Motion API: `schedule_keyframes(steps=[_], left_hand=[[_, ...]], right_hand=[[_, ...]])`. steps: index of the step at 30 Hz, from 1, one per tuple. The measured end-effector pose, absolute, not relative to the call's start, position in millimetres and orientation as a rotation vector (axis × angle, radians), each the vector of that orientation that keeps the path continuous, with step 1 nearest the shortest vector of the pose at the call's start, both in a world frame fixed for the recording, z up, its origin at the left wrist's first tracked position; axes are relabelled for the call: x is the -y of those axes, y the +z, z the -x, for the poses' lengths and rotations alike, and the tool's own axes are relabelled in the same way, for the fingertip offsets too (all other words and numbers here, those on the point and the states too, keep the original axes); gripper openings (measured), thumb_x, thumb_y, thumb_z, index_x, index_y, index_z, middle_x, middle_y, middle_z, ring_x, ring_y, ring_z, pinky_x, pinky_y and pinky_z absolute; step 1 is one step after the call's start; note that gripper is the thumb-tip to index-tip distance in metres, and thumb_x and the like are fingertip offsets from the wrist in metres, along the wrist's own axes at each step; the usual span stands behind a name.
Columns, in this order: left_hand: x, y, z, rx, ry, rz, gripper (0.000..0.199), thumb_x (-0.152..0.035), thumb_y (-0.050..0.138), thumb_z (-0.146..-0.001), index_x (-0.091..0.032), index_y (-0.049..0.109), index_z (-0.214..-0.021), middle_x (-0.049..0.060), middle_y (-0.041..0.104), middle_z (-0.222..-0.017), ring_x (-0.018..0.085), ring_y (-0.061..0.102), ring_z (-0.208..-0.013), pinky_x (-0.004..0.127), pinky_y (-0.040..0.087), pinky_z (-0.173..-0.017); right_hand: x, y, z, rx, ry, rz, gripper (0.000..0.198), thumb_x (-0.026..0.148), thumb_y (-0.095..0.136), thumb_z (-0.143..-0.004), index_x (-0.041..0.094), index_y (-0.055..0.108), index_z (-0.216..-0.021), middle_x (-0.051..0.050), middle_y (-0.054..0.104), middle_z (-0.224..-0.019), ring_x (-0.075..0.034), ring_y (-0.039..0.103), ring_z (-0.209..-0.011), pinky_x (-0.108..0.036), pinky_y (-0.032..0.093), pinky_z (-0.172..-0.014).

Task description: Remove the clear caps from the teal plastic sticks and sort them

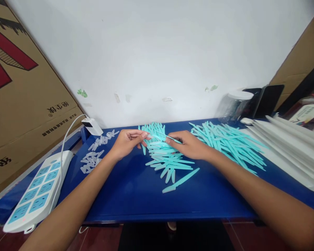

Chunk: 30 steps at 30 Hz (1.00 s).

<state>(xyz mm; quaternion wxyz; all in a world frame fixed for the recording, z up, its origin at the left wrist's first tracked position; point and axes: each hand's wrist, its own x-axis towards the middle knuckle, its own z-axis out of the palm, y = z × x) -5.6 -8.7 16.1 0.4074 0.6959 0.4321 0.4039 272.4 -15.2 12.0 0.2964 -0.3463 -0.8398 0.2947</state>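
My right hand (185, 142) is closed around a thin teal eyebrow razor (173, 139), whose handle points back toward the palm. Opposite it, my left hand (131, 141) pinches a small translucent cap (148, 136) between thumb and fingertips, at the razor's other end. Whether the cap sits on the blade is too small to tell. Beneath both hands lies a heap of teal razors (170, 162), fanned out in several directions. One single razor (180, 181) rests apart, nearer the front edge. Small translucent caps (91, 161) form two loose clusters on the left.
Another pile of teal razors (230, 146) lies on the right of the blue table (136, 198). A white power strip (39, 190) with a cable runs along the left. White sheets (285, 150), a clear jar (235, 104) and dark phone-like slabs (268, 101) stand at the right.
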Motion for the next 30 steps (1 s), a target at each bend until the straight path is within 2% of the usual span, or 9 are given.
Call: schedule_keyframes(steps=[3,6,9,12,15,18,21,24,30], left_hand=[[10,15,4,-1.068,1.014,-1.759,0.038,-0.049,0.076,-0.088,-0.014,0.081,-0.101,0.015,0.081,-0.1,0.022,0.076,-0.074,0.027,0.055,-0.056],[13,12,-1,-1.075,1.014,-1.775,0.037,-0.048,0.078,-0.086,-0.014,0.082,-0.1,0.013,0.081,-0.091,0.024,0.076,-0.078,0.028,0.057,-0.06],[17,7,-8,-1.092,1.013,-1.81,0.035,-0.047,0.08,-0.085,-0.015,0.083,-0.099,0.012,0.082,-0.092,0.023,0.075,-0.078,0.029,0.057,-0.065],[20,4,-11,-1.097,1.011,-1.831,0.034,-0.047,0.079,-0.086,-0.015,0.084,-0.099,0.012,0.082,-0.099,0.021,0.073,-0.077,0.029,0.056,-0.066],[20,5,-11,-1.102,1.008,-1.815,0.036,-0.048,0.079,-0.086,-0.015,0.083,-0.101,0.011,0.082,-0.096,0.021,0.073,-0.076,0.029,0.056,-0.067],[18,8,-8,-1.104,0.996,-1.787,0.037,-0.048,0.078,-0.086,-0.015,0.082,-0.102,0.01,0.082,-0.092,0.022,0.074,-0.079,0.029,0.057,-0.07],[17,9,-5,-1.097,0.97,-1.759,0.037,-0.049,0.077,-0.087,-0.015,0.081,-0.101,0.011,0.082,-0.093,0.025,0.076,-0.086,0.03,0.058,-0.074],[18,7,-7,-1.101,0.936,-1.742,0.038,-0.05,0.078,-0.086,-0.016,0.08,-0.101,0.012,0.082,-0.095,0.028,0.077,-0.094,0.031,0.057,-0.075],[16,18,-4,-1.092,0.876,-1.801,0.048,-0.058,0.072,-0.088,-0.015,0.078,-0.108,0.013,0.081,-0.098,0.028,0.076,-0.092,0.034,0.059,-0.074]], right_hand=[[17,11,-271,2.239,0.8,0.909,0.046,0.053,0.049,-0.102,0.021,0.042,-0.07,0.003,0.038,-0.066,-0.013,0.037,-0.061,-0.028,0.03,-0.058],[20,9,-269,2.2,0.967,0.876,0.046,0.056,0.053,-0.099,0.021,0.043,-0.071,0.003,0.036,-0.069,-0.013,0.042,-0.062,-0.027,0.037,-0.056],[22,8,-266,2.179,1.042,0.849,0.047,0.058,0.055,-0.097,0.021,0.045,-0.07,0.002,0.036,-0.07,-0.014,0.044,-0.062,-0.027,0.042,-0.055],[24,10,-265,2.194,1.032,0.863,0.047,0.058,0.054,-0.097,0.019,0.053,-0.071,0.001,0.041,-0.07,-0.015,0.046,-0.064,-0.027,0.044,-0.056],[26,13,-265,2.158,1.099,0.858,0.047,0.063,0.053,-0.097,0.018,0.062,-0.085,-0.001,0.051,-0.078,-0.017,0.052,-0.071,-0.027,0.047,-0.058],[28,16,-265,2.126,1.041,0.911,0.047,0.064,0.05,-0.098,0.019,0.06,-0.096,-0.003,0.056,-0.089,-0.017,0.054,-0.077,-0.027,0.048,-0.062],[27,16,-267,2.073,0.984,1.003,0.046,0.063,0.042,-0.102,0.02,0.056,-0.098,-0.004,0.059,-0.095,-0.017,0.056,-0.08,-0.027,0.049,-0.064],[25,16,-270,2.04,1.053,1.045,0.047,0.065,0.042,-0.102,0.021,0.059,-0.102,-0.006,0.062,-0.102,-0.018,0.063,-0.08,-0.028,0.051,-0.063],[25,22,-274,1.972,1.271,1.077,0.051,0.071,0.044,-0.099,0.022,0.059,-0.101,-0.003,0.062,-0.096,-0.019,0.07,-0.07,-0.025,0.05,-0.053]])
